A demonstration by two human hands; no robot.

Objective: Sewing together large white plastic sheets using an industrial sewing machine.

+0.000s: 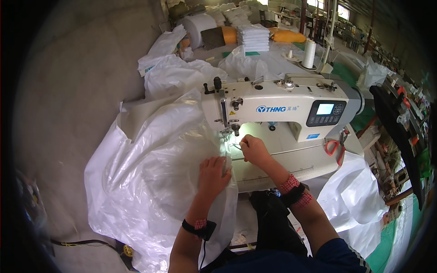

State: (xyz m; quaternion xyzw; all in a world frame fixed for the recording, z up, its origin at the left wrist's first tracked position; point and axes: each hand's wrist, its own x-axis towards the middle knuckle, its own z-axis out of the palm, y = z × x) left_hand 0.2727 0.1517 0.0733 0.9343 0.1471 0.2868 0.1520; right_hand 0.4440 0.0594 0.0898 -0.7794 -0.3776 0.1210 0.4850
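Observation:
A large white plastic sack [150, 168], glossy and crumpled, spreads from the sewing machine down over its left side. My left hand [213, 175] lies on the sack close to its right edge, fingers flat and slightly bent. The white sewing machine [273, 104] stands in front of me, its lamp lighting the needle area. My right hand [256, 150] is closed in a pinch just right of the needle, above the machine bed [268, 166]. A small dark sliver shows at those fingertips, too small to name. Part of the sack's edge is hidden under the machine head.
Red-handled scissors [336, 150] lie at the right end of the machine bed. A white thread cone [309, 54] stands behind the machine. Folded white sacks [253, 38] are stacked at the back, beside a large white roll [197, 28]. More white plastic [353, 195] hangs at the right.

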